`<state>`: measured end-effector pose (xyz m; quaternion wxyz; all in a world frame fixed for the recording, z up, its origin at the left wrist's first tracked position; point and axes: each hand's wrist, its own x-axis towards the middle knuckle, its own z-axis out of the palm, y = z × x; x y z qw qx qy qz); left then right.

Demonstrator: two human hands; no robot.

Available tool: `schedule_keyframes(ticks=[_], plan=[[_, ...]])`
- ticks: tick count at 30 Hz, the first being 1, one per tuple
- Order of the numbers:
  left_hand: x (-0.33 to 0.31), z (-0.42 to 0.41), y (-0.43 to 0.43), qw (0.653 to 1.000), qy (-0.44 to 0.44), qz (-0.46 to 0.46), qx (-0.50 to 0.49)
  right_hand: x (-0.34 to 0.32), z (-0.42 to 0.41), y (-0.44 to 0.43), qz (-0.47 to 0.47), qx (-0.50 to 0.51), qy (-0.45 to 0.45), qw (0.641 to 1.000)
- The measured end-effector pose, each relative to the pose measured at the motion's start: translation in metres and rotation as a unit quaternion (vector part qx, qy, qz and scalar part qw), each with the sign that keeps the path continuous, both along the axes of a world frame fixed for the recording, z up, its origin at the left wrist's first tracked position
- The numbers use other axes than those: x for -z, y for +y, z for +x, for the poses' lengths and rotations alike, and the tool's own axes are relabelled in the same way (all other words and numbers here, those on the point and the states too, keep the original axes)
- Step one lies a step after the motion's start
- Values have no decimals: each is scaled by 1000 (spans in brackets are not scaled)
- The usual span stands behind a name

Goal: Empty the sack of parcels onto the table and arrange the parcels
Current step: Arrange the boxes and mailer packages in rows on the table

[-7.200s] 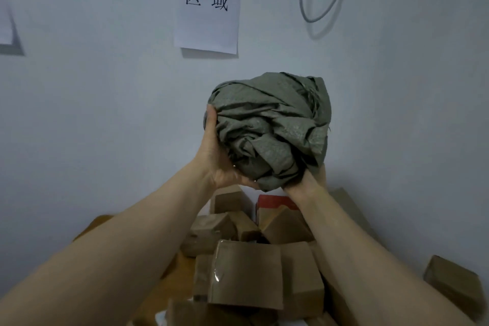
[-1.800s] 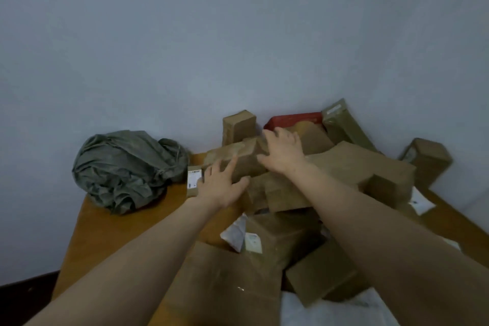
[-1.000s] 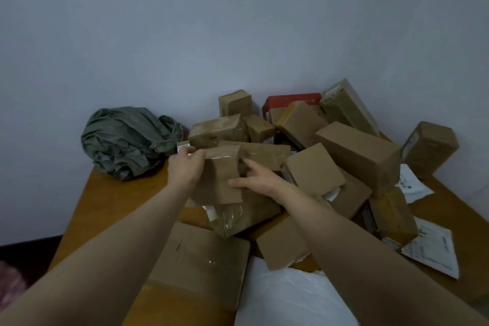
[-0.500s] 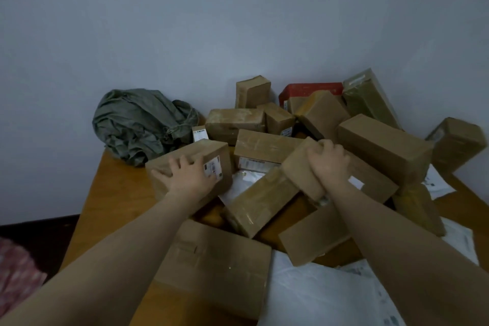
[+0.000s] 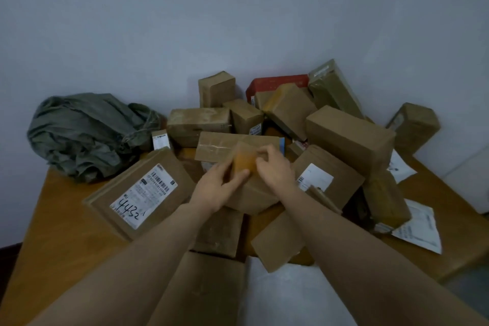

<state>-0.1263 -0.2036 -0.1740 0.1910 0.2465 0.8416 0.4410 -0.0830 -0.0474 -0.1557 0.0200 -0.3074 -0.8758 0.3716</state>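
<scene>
Carrying everything: the wooden tabletop [image 5: 60, 219], set into a corner of the pale wall [image 5: 238, 21].
Heap: brown parcels [image 5: 201, 124] piled from the middle back to the corner, leaning on one another.
Sack: the grey-green sack [image 5: 87, 135] lies crumpled at the far left against the wall, just beside the heap.
Mailers: a white mailer [image 5: 291, 296] at the near edge under the forearms; a second white mailer [image 5: 420, 230] at the right, partly under boxes.
Flat parcel: the flat parcel [image 5: 140, 193] lies label up, "4432" handwritten, left of the hands.
Big box: the big box [image 5: 349, 140] tilts on the heap, right of the hands.
Long box: the long taped box [image 5: 225, 147] lies crosswise just behind the hands.
Red box: the red box [image 5: 275, 83] at the back, mostly hidden.
Small parcel: the small parcel [image 5: 243, 160], blurred, is raised over the middle of the heap.
Grip: the left hand [image 5: 214, 190] and right hand [image 5: 274, 169] both grasp the small parcel, one on each side.
</scene>
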Motion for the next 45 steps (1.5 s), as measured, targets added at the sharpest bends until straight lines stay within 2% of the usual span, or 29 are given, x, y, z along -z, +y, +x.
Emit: schedule_keyframes(ticks=[2, 4, 6, 7, 9, 11, 12, 15, 19, 22, 24, 26, 28, 31, 33, 35, 38, 41, 43, 45], plan=[[-7, 7, 21, 999, 34, -2, 42, -4, 5, 29, 156, 41, -63, 985], [-12, 15, 49, 993, 101, -43, 51, -5, 14, 72, 276, 63, -67, 957], [-17, 22, 76, 983, 171, -63, -1, -14, 18, 115, 340, 53, -37, 938], [-20, 25, 92, 978, 197, -60, -28, -19, 20, 138, 361, 37, -52, 931], [-24, 31, 126, 972, 228, -52, -35, -25, 25, 185, 391, -8, -148, 909], [-25, 39, 163, 974, 215, -70, 8, -29, 34, 232, 371, -24, -240, 897], [-24, 43, 181, 977, 188, -96, 34, -30, 41, 254, 340, -15, -254, 906], [-16, 55, 231, 968, 112, -201, 98, -37, 64, 314, 231, 18, -213, 949], [-1, 70, 283, 937, 88, -312, 127, -44, 96, 385, 88, 70, -148, 983], [12, 75, 305, 927, 63, -350, 120, -34, 133, 430, -51, 108, -83, 989], [18, 76, 309, 920, 68, -362, 133, -19, 155, 452, -90, 149, -75, 982], [22, 80, 321, 912, 82, -372, 151, -5, 175, 465, -44, 206, -49, 976], [25, 87, 334, 902, 127, -374, 178, 5, 189, 462, 25, 222, -61, 973], [31, 110, 358, 879, 200, -343, 264, 26, 204, 447, -1, 230, -148, 962], [33, 133, 375, 850, 214, -312, 366, 40, 214, 442, -9, 165, -201, 965], [36, 156, 393, 816, 213, -293, 450, 48, 222, 443, 50, 107, -245, 962], [47, 179, 412, 767, 270, -296, 501, 57, 228, 460, 83, 136, -277, 948], [53, 173, 426, 772, 284, -305, 479, 54, 228, 473, 129, 191, -304, 924], [45, 155, 440, 790, 311, -296, 437, 42, 210, 486, 184, 209, -254, 926], [29, 131, 457, 827, 333, -295, 345, 31, 179, 498, 251, 149, -191, 937]])
